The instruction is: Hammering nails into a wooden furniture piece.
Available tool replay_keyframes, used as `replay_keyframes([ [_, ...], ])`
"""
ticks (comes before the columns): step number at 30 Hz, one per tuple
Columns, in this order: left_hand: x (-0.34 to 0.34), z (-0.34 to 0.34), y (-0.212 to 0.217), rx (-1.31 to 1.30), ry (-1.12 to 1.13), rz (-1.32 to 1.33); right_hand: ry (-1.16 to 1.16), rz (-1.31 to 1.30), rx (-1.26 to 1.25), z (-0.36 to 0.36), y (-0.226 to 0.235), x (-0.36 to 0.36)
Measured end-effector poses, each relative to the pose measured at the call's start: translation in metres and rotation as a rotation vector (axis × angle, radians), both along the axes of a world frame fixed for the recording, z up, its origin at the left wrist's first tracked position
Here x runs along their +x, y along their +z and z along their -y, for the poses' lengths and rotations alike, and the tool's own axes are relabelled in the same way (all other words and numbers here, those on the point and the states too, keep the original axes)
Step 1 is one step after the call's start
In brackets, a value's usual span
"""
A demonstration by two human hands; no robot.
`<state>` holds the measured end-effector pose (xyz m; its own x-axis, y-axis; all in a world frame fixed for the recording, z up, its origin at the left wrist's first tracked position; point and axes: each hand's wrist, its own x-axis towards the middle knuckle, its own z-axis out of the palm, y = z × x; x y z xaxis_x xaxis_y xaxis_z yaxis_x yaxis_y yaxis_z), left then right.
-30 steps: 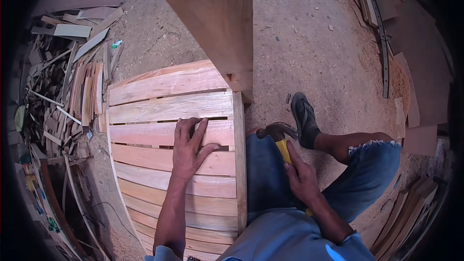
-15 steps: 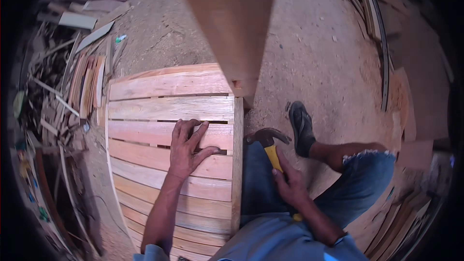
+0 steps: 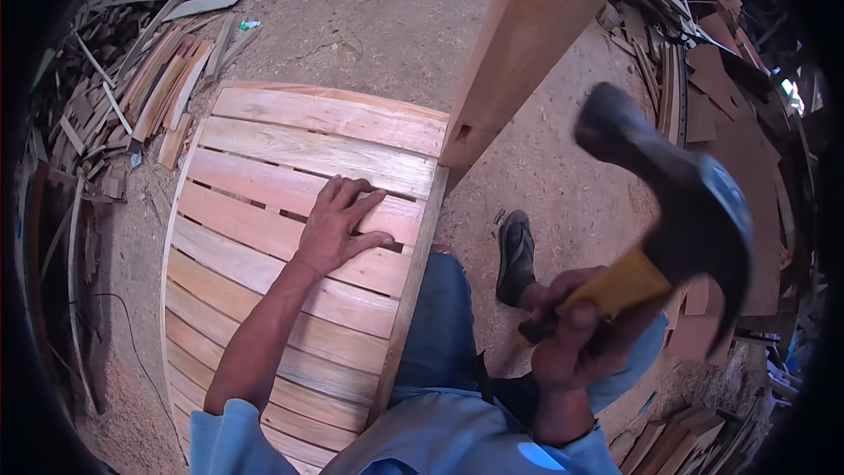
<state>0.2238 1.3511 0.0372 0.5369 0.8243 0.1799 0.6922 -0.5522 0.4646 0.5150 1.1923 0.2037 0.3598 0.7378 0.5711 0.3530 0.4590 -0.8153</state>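
My right hand (image 3: 576, 347) grips a claw hammer (image 3: 694, 211) by its yellow handle, raised to the right of the slatted wooden panel (image 3: 290, 317). The hammer's dark head looms large and slightly blurred, its claw curving down on the right. My left hand (image 3: 332, 227) lies on the panel with thumb and fingers spread across one pinkish slat (image 3: 255, 180). Its fingertips are near the gap on the slat's far side, its thumb near the gap on the near side. A side rail (image 3: 409, 299) runs along the slats' right ends.
A thick wooden post (image 3: 527, 62) rises from the panel's far right corner. Scrap wood (image 3: 167, 79) is heaped at the left; boards and sheets (image 3: 738, 149) lie along the right. My sandalled foot (image 3: 516, 259) rests on the dusty ground (image 3: 396, 26). More planks (image 3: 677, 440) lie at lower right.
My right hand has lifted the hammer from beside the rail up and to the right. The view has tilted and shifted. My left hand stays on the same slat.
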Motion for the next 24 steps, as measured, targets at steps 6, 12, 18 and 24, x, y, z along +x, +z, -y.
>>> replay_keyframes([
  [6,0.006,-0.002,-0.001,0.035,-0.035,0.041,0.102,0.715,-0.586,0.010,-0.079,-0.002],
  [12,-0.004,0.003,-0.001,0.033,-0.011,0.062,0.084,0.528,-0.227,-0.007,-0.064,-0.028],
  [18,0.002,-0.001,-0.001,0.037,-0.031,0.072,0.097,0.734,-0.452,0.012,-0.084,-0.012],
  [24,-0.003,-0.003,0.001,0.039,-0.040,0.104,0.075,0.504,-0.396,0.012,-0.091,-0.034],
])
